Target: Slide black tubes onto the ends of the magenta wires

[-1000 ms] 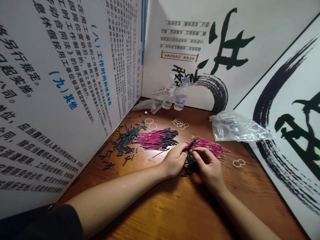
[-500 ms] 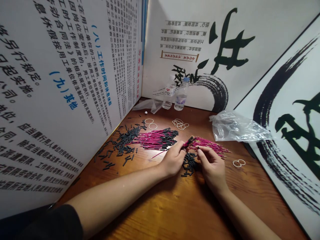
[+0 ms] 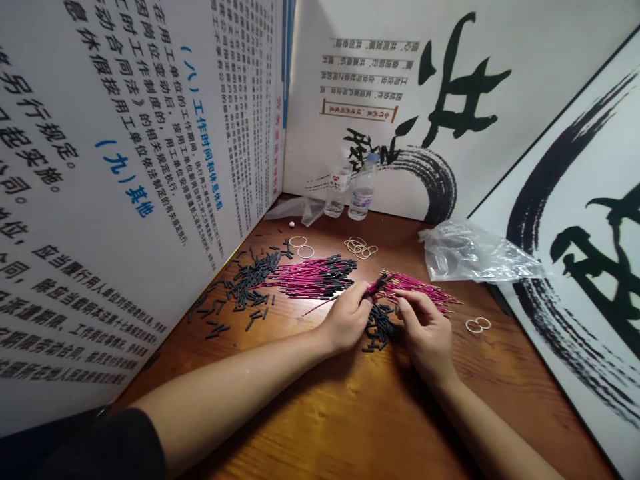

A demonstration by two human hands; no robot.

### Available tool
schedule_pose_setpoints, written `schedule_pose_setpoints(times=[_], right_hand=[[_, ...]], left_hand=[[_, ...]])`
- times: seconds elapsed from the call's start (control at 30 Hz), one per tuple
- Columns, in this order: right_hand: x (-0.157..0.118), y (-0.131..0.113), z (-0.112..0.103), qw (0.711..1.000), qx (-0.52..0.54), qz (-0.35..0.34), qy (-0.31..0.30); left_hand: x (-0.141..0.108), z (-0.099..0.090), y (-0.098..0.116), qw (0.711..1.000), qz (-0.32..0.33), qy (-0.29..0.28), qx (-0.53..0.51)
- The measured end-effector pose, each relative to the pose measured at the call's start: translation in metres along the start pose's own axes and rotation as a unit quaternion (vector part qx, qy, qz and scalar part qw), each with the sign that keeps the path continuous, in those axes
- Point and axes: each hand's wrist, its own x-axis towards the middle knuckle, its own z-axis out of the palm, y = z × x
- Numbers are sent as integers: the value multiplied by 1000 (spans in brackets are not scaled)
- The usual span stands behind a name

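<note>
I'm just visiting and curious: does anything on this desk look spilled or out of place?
The short black tubes lie strewn loosely along the left board, some strayed from the heap. A lone pink wire lies apart from its pile. Otherwise nothing looks damaged.

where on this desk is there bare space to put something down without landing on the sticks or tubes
Bare wood lies nearest the camera, between the two forearms, and along the right edge below the rubber bands. Crowded: the black tubes, capped pink sticks and uncapped pink sticks around the left hand and right hand, plus the plastic bag and bottles behind.
</note>
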Motion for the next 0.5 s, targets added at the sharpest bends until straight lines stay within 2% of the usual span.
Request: schedule_pose_setpoints(times=[0.3, 0.4, 0.5], right_hand=[[1, -3, 0, 999, -20, -36, -7], [0, -5, 4, 1000, 10, -14, -8], [-1, -5, 7, 998, 52, 22, 24]], left_hand=[[-1, 0, -1, 998, 37, -8, 52], [-1, 0, -1, 998, 38, -16, 42], [-1, 0, 0, 999, 38, -22, 29]])
